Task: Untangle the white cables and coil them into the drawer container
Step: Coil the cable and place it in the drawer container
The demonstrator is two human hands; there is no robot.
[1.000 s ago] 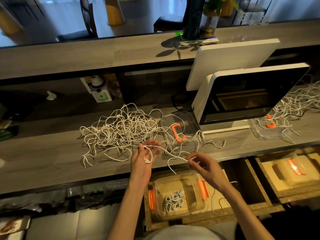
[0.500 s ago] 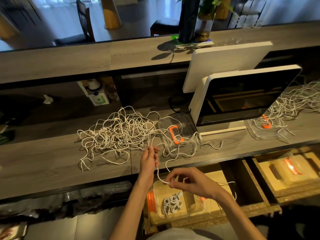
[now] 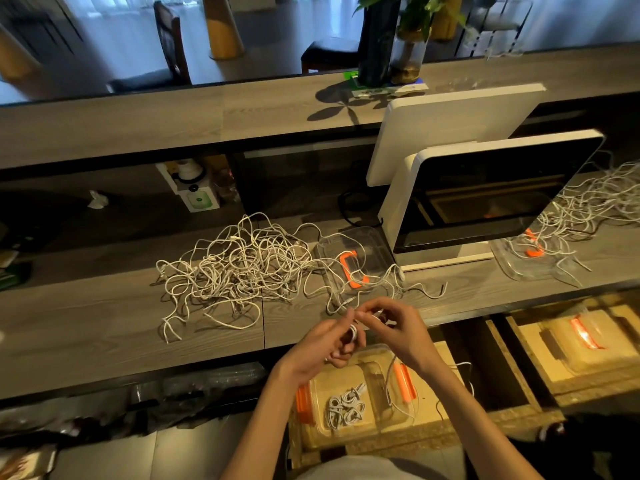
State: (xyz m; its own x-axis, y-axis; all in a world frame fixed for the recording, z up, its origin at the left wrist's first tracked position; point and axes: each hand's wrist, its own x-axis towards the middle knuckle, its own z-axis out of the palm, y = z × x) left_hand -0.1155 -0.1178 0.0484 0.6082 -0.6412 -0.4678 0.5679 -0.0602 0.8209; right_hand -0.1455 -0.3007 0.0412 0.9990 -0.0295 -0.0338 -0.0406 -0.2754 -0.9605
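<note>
Looking down, I see the left hand [image 3: 325, 344] and right hand [image 3: 398, 327] meeting just over the desk's [image 3: 104, 323] near edge, above the open drawer [image 3: 485, 414]. My left hand curls round a small white coil [image 3: 352, 332] of cable, fingers closed on it. My right hand pinches the same cable just at 3 o'clock of the coil, fingertips nearly touching the left thumb. From the right hand a loose strand [image 3: 389, 379] hangs down into the clear container [image 3: 381, 424], which sits in the drawer at 6 o'clock of the hands, orange clips on both sides. Inside it lies a small bundle [image 3: 346, 407] of coiled white cables. On the desk at 11 o'clock of the hands spreads the tangle [image 3: 235, 268] of white cables, some strands running over a clear lid [image 3: 349, 247] with an orange clip at 12 o'clock. A monitor [image 3: 485, 195] stands at 1 o'clock, and a second heap [image 3: 588, 209] of cables lies at 2 o'clock over another lid.
</note>
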